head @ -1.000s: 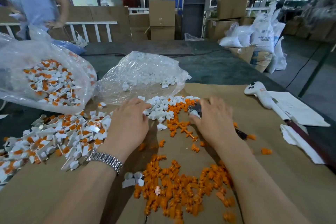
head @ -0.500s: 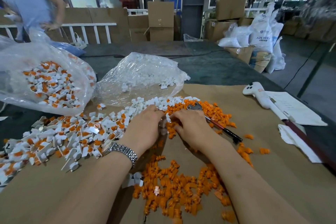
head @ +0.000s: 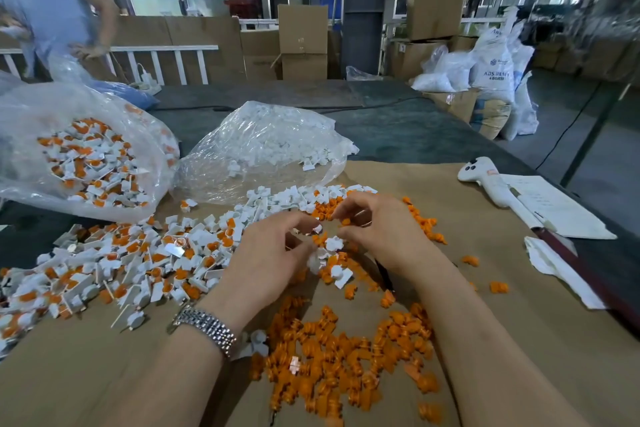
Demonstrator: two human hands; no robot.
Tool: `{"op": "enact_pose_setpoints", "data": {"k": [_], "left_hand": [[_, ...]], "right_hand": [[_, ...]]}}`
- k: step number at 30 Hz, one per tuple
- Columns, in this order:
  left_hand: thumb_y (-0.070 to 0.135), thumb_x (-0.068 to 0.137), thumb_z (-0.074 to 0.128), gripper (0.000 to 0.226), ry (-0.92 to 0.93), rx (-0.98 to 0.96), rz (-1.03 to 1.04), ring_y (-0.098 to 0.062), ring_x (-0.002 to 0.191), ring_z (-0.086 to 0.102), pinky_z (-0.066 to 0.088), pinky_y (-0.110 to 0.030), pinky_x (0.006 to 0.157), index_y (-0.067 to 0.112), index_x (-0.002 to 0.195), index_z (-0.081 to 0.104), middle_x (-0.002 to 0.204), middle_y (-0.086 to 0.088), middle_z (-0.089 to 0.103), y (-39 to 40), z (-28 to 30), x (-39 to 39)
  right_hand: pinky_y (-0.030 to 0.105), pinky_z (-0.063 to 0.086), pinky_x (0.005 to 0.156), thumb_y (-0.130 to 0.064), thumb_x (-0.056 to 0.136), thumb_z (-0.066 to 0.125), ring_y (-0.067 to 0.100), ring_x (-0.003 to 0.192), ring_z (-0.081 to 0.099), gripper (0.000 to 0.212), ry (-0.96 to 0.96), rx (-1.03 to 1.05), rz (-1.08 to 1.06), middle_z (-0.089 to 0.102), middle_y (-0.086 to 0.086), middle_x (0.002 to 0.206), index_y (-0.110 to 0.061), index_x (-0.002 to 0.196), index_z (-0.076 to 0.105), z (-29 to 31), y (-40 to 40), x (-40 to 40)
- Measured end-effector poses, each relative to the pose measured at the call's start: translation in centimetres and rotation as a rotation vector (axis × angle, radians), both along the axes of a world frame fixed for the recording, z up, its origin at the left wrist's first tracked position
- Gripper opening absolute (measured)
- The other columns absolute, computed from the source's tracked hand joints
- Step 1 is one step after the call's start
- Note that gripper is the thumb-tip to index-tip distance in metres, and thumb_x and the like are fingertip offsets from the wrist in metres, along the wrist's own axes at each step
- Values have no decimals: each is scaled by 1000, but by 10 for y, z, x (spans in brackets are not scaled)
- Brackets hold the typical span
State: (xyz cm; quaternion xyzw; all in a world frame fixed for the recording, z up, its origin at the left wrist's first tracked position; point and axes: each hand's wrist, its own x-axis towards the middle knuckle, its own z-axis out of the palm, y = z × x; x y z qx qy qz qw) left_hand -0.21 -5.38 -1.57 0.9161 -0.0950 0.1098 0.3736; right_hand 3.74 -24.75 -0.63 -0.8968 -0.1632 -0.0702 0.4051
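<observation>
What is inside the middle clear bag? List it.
The middle clear bag shows only white plastic pieces, heaped toward its far side, with a few at its open mouth. Crumpled, glaring film hides whatever lies deeper under the heap.

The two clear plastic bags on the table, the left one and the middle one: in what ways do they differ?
The left bag holds white parts with orange inserts; the middle bag holds plain white parts only. The left bag runs past the picture's edge; the middle bag shows whole. Both are clear, crumpled plastic lying on the table.
</observation>
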Motion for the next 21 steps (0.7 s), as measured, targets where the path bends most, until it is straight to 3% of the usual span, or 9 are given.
{"op": "enact_pose_setpoints", "data": {"k": [3, 6, 9, 13, 17, 21], "left_hand": [[22, 94, 74, 13, 117, -324, 46, 2, 56, 65, 44, -9, 48, 32, 101, 78, 78, 19, 75, 5, -1, 0], [13, 89, 76, 13, 298, -707, 42, -17, 79, 78, 61, -20, 64, 21, 96, 83, 97, 2, 80, 9, 0, 1], [5, 76, 79, 27, 452, -986, -66, -30, 99, 77, 63, -29, 80, 15, 101, 82, 105, -15, 79, 13, -2, 2], [-2, 72, 77, 42, 462, -1027, -159, -32, 108, 74, 62, -31, 85, 14, 111, 80, 115, -16, 76, 16, -5, 2], [-3, 72, 78, 40, 440, -1069, -152, -38, 102, 75, 65, -35, 77, 6, 110, 73, 106, -22, 75, 17, -6, 2], [7, 77, 80, 27, 433, -962, -142, -33, 100, 76, 64, -34, 82, 9, 103, 75, 105, -23, 76, 18, -6, 0]], "right_hand": [[9, 51, 71, -18, 82, 82, -2, 83, 66, 15, 29, 161, 6, 72, -14, 87, -28, 91, 75, 4, -2, -2], [7, 48, 71, -18, 85, 80, 0, 86, 67, 13, 41, 170, 33, 74, -12, 89, -26, 94, 77, 4, -1, -4], [13, 54, 72, -14, 87, 77, 7, 79, 71, 15, 73, 260, 26, 75, -5, 89, -22, 100, 77, 5, -1, -5], [19, 59, 77, -12, 86, 79, 10, 79, 75, 19, 107, 387, 58, 78, 1, 86, -17, 104, 75, 6, -1, -6], [18, 56, 72, -5, 89, 74, 14, 83, 75, 21, 148, 511, 115, 75, 5, 96, -17, 106, 70, 8, 0, -8], [23, 58, 82, -10, 89, 75, 12, 90, 74, 19, 108, 384, 163, 76, -3, 96, -20, 106, 74, 9, -1, -8]]}}
